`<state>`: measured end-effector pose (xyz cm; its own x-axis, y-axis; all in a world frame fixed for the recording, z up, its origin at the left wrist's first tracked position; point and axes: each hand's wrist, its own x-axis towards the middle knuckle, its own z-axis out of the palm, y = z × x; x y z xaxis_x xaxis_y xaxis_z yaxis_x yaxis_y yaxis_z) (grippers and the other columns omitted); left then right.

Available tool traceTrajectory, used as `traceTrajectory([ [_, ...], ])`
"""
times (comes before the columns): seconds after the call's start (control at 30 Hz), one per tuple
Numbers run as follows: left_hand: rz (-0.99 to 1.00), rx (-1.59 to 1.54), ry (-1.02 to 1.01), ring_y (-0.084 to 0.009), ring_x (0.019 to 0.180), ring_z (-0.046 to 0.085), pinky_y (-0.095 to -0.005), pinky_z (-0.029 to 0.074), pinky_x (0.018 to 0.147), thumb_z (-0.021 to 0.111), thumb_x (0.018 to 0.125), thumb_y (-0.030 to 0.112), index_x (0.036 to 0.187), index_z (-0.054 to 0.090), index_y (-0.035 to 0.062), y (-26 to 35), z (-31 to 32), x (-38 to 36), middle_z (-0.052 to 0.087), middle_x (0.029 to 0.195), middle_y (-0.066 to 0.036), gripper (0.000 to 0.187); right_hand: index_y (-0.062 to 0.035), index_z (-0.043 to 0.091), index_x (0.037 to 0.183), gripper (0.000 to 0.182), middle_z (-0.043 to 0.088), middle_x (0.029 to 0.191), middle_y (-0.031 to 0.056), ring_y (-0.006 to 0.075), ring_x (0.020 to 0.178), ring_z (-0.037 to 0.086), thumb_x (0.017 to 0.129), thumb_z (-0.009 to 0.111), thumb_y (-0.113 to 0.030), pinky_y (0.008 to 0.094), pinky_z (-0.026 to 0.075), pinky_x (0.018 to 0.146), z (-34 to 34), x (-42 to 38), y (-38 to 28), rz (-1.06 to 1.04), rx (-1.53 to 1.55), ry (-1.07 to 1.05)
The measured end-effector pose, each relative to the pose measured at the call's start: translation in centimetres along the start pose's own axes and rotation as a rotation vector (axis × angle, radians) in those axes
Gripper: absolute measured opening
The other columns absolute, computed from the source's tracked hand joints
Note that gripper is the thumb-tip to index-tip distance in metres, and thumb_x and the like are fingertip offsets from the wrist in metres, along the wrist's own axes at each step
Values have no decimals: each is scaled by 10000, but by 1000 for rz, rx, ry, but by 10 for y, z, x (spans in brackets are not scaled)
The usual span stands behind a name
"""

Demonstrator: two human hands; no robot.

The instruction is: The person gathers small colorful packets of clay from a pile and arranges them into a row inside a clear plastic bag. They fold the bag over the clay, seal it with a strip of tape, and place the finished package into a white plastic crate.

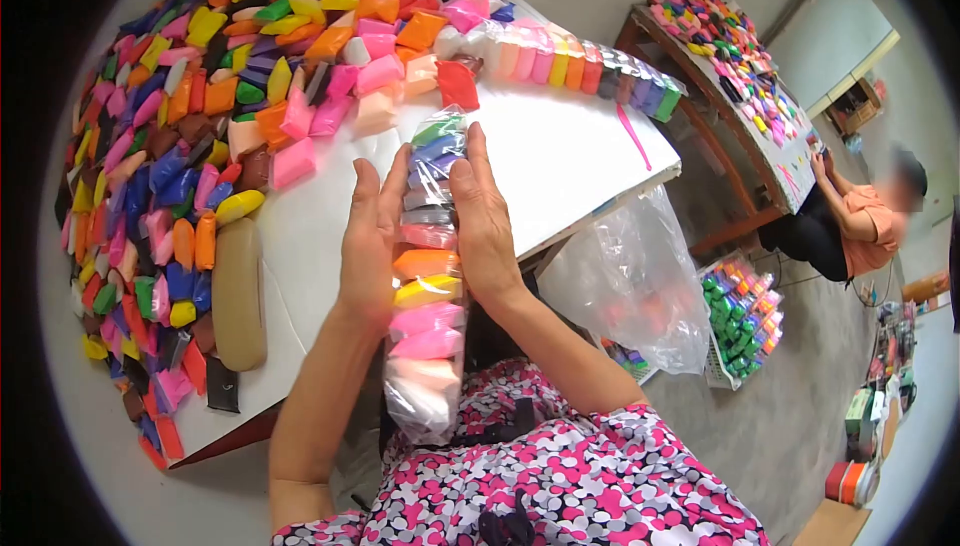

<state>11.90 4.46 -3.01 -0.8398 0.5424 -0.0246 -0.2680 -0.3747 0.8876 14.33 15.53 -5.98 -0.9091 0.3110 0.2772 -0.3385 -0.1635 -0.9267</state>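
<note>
A long clear plastic sleeve (428,266) holds a row of small soft packets that look like modelling clay, running from green and blue through orange and yellow to pink and white. My left hand (370,236) presses along its left side, fingers straight. Against the opposite side lies my right hand (482,211), thumb on the front near the blue packets. The sleeve is held between both hands, its lower end close to my patterned clothing. Beyond the hands, another filled clear sleeve (575,66) rests on the white tabletop (560,156).
Loose coloured packets (190,166) heap over the table's left and back. A tan oblong case (240,296) lies beside them. A clear plastic bag (635,276) hangs off the right edge, near a basket of filled sleeves (740,321). A person (865,211) sits at another table.
</note>
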Motion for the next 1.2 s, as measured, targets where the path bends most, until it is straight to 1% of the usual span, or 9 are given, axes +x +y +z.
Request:
traceTrajectory([
  [0.2, 204, -23, 173, -229, 1477, 230, -340, 164, 1202, 164, 1019, 644, 1520, 286, -41, -10, 0, 10, 273, 1596, -138, 857, 83, 49, 1542, 810, 225, 1582, 275, 315, 1461, 287, 1033, 422, -426, 328, 257, 1159, -10, 1, 6, 183, -74, -211],
  [0.3, 225, -116, 208, -240, 1476, 234, -336, 156, 1202, 157, 1024, 631, 1538, 260, -16, -13, 0, 11, 276, 1598, -136, 833, 94, 62, 1535, 813, 250, 1569, 289, 327, 1454, 305, 1027, 430, -423, 345, 254, 1165, -14, 1, -6, 140, -223, -303],
  [0.37, 218, -151, 264, -244, 1477, 236, -338, 156, 1203, 163, 1031, 611, 1540, 267, -4, -13, 2, 12, 285, 1594, -141, 805, 96, 108, 1531, 781, 271, 1561, 291, 330, 1448, 315, 1028, 431, -408, 349, 259, 1164, -35, 12, 2, -106, -503, -428],
  [0.43, 214, -147, 331, -250, 1475, 245, -342, 166, 1202, 176, 1041, 584, 1539, 282, 9, -13, 3, 15, 301, 1586, -150, 769, 89, 236, 1511, 677, 330, 1539, 281, 326, 1425, 360, 1032, 445, -342, 347, 283, 1153, -34, 27, -9, 153, -211, -256],
  [0.53, 229, -112, 354, -250, 1488, 222, -368, 194, 1202, 222, 1057, 505, 1550, 232, 8, -18, -1, 16, 214, 1620, -158, 699, 81, 318, 1489, 595, 385, 1515, 260, 301, 1399, 400, 1037, 438, -287, 335, 303, 1140, -16, 28, 2, 26, -117, -82],
  [0.67, 250, -151, 325, -245, 1410, 361, -363, 274, 1165, 229, 1061, 467, 1525, 297, 10, -21, -4, 20, 347, 1550, -148, 655, -13, 365, 1510, 542, 492, 1454, 108, 134, 1220, 512, 1024, 459, -234, 279, 396, 1040, -1, 21, -2, 174, 25, -122],
  [0.77, 272, -247, 345, -216, 1226, 534, -347, 401, 1067, 240, 1067, 437, 1442, 427, 12, -21, -1, 25, 527, 1371, -108, 597, -36, 375, 1513, 540, 477, 1470, 108, 161, 1260, 504, 1032, 442, -271, 286, 368, 1080, 1, 15, -12, 250, 171, -122],
  [0.97, 294, -122, 475, -195, 1145, 594, -324, 482, 980, 245, 1075, 442, 1376, 522, 19, -16, 1, 30, 591, 1302, -109, 588, -36, 366, 1517, 575, 388, 1544, 120, 195, 1379, 401, 1040, 409, -353, 312, 274, 1154, -4, 8, -10, 184, 230, -248],
  [1.2, 161, -283, 194, -202, 1259, 496, -316, 325, 1106, 319, 1030, 561, 1475, 395, 30, -1, 9, 27, 491, 1394, -130, 697, -45, 345, 1528, 581, 459, 1459, 131, 152, 1151, 555, 977, 515, -112, 284, 434, 1006, -1, 13, -34, 140, 165, 19],
])
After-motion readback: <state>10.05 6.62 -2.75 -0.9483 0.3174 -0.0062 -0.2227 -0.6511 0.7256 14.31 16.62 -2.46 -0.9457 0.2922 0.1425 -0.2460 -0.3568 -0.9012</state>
